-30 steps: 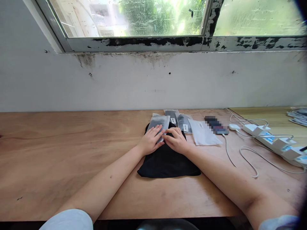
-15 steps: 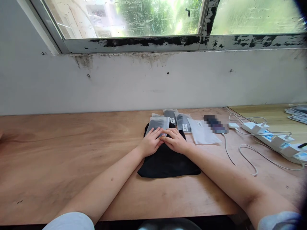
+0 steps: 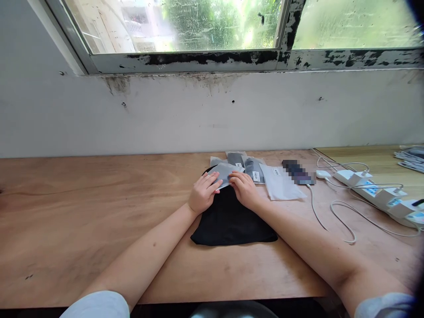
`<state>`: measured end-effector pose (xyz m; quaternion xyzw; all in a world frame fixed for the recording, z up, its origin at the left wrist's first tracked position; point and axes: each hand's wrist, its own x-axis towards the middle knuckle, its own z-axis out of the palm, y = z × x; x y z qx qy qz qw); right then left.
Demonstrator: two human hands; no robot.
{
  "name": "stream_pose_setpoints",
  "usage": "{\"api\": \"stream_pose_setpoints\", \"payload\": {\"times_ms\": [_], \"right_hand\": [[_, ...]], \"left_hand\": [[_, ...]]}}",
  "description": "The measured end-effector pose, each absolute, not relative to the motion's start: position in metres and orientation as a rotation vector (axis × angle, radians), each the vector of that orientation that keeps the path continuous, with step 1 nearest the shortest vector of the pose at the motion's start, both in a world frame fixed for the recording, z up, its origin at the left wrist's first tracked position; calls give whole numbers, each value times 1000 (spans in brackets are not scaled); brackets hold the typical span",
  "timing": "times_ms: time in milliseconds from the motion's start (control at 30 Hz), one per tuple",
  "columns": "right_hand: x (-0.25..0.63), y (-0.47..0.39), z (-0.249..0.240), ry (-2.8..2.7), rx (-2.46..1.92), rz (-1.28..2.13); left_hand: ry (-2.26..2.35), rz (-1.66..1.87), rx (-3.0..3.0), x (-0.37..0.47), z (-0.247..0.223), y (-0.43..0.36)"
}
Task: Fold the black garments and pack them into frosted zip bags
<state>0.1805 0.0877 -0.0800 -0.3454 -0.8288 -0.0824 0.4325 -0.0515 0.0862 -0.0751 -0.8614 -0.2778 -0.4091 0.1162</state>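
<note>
A frosted plastic bag (image 3: 225, 171) with something grey inside is held between my two hands, above the far part of a black cloth bag (image 3: 234, 225). My left hand (image 3: 203, 193) grips its left side, fingers over the top and thumb at the near edge. On the other side, my right hand (image 3: 245, 190) pinches the right edge with bent fingers; its thumb is hidden. The black cloth bag lies flat on the table under both wrists, its far end partly covered.
Behind my hands lie more frosted bags with white labels (image 3: 254, 170). A white pouch (image 3: 281, 183) and a blurred-out phone (image 3: 296, 171) on a cable are to the right. Further right sit a power strip (image 3: 380, 198) with chargers and loose white cables. A wall and window rise behind the table.
My hands have moved apart from nearly touching. The frosted bag between them has turned and shifted to the right, and more of the black cloth bag shows.
</note>
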Motion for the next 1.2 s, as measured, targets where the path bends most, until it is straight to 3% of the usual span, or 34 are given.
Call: {"api": "stream_pose_setpoints", "payload": {"times_ms": [567,933,1200], "right_hand": [[190,102,-86,-1778,-1356,-323],[185,101,-85,-1851,-1027,54],[184,85,-81,-2079,-1067,22]], "left_hand": [[-1210,-1880,-2243,-58,-74,100],[-1461,-2020,-2147,-64,-85,111],[-1645,-2179,-1961,-68,-94,123]]}}
